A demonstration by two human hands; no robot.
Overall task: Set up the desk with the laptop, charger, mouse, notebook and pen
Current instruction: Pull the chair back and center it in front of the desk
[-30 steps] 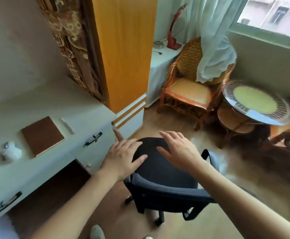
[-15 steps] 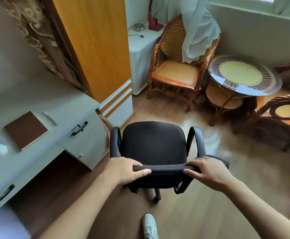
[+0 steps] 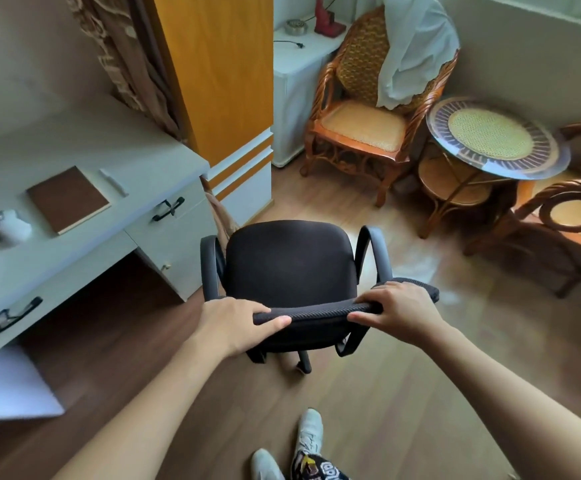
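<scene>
Starting at the far left, a pale desk [image 3: 85, 147] runs along the wall, with black handles on its drawers. At its left edge a grey slab is cut off by the frame; what it is cannot be told. Just beside it sits a small white object [image 3: 8, 226], too blurred to identify. Next to that lies a brown notebook [image 3: 68, 199], flat on the desktop, and just to its right, apart from it, a slim white pen [image 3: 113, 182] lies near the desk's right end. Behind the desk's corner stands a tall orange cabinet [image 3: 220, 71] with white bands at its base.

On the wooden floor in front of the desk's right end stands a black office chair [image 3: 291, 268] with curved armrests, its seat facing away from the person. The left hand [image 3: 233, 323] grips the top edge of the chair's backrest, fingers curled over it and thumb underneath. The right hand [image 3: 400, 311] holds the same edge further right, fingers wrapped over the top and thumb below.

Further right, a wicker armchair [image 3: 365, 123] stands under a draped pale curtain, then a round glass-topped table [image 3: 496, 136], and another wicker chair [image 3: 566, 216] at the frame's right edge. White shoes [image 3: 310, 431] show at the bottom.
</scene>
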